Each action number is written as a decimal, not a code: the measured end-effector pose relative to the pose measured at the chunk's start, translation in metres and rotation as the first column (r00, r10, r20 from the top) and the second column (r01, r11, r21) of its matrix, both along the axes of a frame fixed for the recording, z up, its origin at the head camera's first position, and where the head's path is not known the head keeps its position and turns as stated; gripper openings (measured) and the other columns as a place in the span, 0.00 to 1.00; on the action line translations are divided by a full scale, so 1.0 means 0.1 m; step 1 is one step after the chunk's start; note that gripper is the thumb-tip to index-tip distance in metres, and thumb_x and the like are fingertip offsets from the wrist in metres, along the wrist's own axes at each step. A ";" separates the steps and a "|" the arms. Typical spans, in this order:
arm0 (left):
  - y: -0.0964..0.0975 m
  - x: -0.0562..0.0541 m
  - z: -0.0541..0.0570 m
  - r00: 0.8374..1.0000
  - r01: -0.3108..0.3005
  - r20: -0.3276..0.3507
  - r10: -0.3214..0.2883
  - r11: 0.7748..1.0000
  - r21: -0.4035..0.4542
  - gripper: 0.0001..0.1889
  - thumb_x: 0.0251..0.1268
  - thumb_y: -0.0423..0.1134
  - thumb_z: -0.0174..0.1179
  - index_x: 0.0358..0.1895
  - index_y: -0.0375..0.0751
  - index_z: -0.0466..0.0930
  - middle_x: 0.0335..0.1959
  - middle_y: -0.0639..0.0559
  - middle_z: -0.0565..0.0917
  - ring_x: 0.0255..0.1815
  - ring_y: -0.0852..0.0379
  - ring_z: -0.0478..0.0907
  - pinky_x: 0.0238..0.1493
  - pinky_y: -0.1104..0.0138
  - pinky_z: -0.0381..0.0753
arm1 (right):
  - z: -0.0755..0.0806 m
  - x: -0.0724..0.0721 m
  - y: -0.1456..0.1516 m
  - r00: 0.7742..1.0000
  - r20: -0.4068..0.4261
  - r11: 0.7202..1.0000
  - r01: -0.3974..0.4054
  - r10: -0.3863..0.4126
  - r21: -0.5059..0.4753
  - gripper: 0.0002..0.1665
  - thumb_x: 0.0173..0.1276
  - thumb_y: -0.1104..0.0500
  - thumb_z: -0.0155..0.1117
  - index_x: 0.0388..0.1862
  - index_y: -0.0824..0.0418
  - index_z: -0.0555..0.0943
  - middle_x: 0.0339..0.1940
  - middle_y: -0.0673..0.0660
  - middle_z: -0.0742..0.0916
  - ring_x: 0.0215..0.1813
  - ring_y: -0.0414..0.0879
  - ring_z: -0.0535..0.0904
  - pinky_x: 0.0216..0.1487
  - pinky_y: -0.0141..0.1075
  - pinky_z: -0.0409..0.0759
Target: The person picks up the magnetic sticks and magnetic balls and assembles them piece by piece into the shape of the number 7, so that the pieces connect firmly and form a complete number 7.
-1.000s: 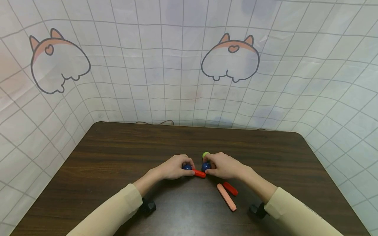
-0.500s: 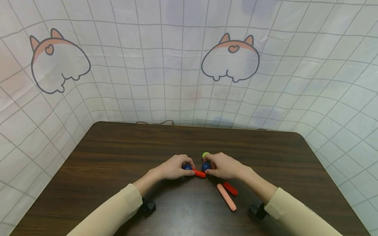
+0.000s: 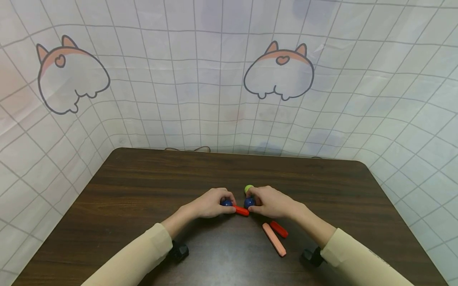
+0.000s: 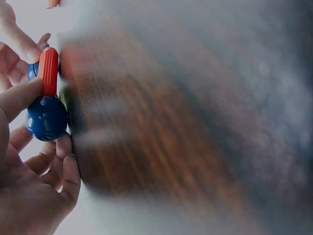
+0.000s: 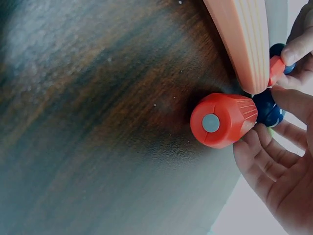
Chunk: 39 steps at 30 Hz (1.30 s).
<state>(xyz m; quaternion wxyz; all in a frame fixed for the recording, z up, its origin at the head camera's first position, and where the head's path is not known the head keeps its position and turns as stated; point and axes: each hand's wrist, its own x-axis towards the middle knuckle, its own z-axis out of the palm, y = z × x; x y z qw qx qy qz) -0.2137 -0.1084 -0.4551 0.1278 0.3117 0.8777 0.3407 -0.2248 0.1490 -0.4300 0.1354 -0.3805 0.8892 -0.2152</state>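
Observation:
At the middle of the table, my left hand (image 3: 212, 203) grips a glossy blue ball (image 4: 46, 120), its thumb across a ridged red stick (image 4: 49, 71) that runs from this ball towards the right. My right hand (image 3: 273, 200) holds a second blue ball (image 3: 249, 202) between thumb and fingers, close to the stick's far end. Just beyond the right fingertips sits a lime green ball (image 3: 248, 188), partly covered by them. A second red stick (image 5: 222, 120) with a grey disc in its end lies below the right hand, beside a longer peach stick (image 5: 244, 44).
The dark wood-grain table (image 3: 150, 174) extends all around the hands. Behind it hangs a white grid-patterned cloth (image 3: 222, 99) with cartoon drawings. Thin cables (image 3: 202, 148) show at the far edge. Each wrist carries a small black device, such as the left one (image 3: 180, 251).

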 end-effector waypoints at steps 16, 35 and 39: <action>0.01 -0.01 -0.02 1.000 0.000 -0.002 0.000 1.000 -0.007 0.07 0.72 0.45 0.67 0.44 0.48 0.86 0.37 0.59 0.78 0.36 0.58 0.73 0.38 0.64 0.74 | -0.03 -0.01 0.04 1.000 0.011 0.999 -0.021 0.021 -0.042 0.16 0.71 0.59 0.71 0.53 0.62 0.78 0.33 0.49 0.80 0.32 0.39 0.74 0.35 0.34 0.76; 0.01 0.00 0.00 1.000 0.001 0.010 -0.001 1.000 -0.001 0.06 0.72 0.45 0.66 0.44 0.48 0.86 0.37 0.58 0.78 0.35 0.58 0.73 0.38 0.64 0.74 | -0.03 -0.01 0.07 0.998 0.041 0.998 -0.038 0.040 -0.040 0.17 0.69 0.61 0.72 0.53 0.61 0.77 0.34 0.49 0.81 0.33 0.39 0.75 0.36 0.35 0.77; 0.01 0.00 0.00 1.000 0.001 0.003 -0.001 1.000 -0.002 0.06 0.72 0.45 0.66 0.44 0.48 0.86 0.37 0.58 0.78 0.35 0.58 0.73 0.38 0.64 0.74 | -0.03 -0.01 0.07 0.999 0.040 0.999 -0.035 0.036 -0.039 0.17 0.69 0.60 0.72 0.52 0.61 0.77 0.34 0.50 0.81 0.33 0.39 0.75 0.36 0.35 0.77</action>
